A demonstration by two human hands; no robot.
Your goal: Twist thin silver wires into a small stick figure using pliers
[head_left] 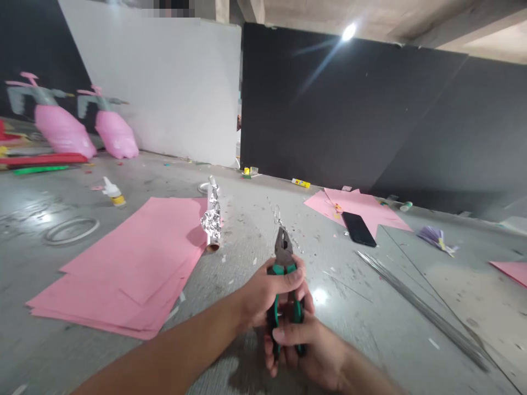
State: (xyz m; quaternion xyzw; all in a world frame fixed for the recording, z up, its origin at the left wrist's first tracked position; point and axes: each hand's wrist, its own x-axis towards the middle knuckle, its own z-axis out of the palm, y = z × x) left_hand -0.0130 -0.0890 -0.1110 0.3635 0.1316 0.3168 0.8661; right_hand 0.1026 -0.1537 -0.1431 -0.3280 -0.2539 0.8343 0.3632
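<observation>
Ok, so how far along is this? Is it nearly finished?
Partly. Two big pink bottle shapes by the wall look finished. In hand, the left hand and right hand grip the pliers, with a twisted wire at their tip. Still left, it seems: a stack of pink paper and a bundle of wires on the floor.

And there it was: my bare left forearm [160, 362] stretched in from the lower left, the left hand [267, 291] curled closed up high, its thumb [293, 277] lying across the top. Right below it, my right hand [315, 351] reached in from the lower right, fingers [288, 334] wrapped tight, both hands clenched close together, right there!
</observation>
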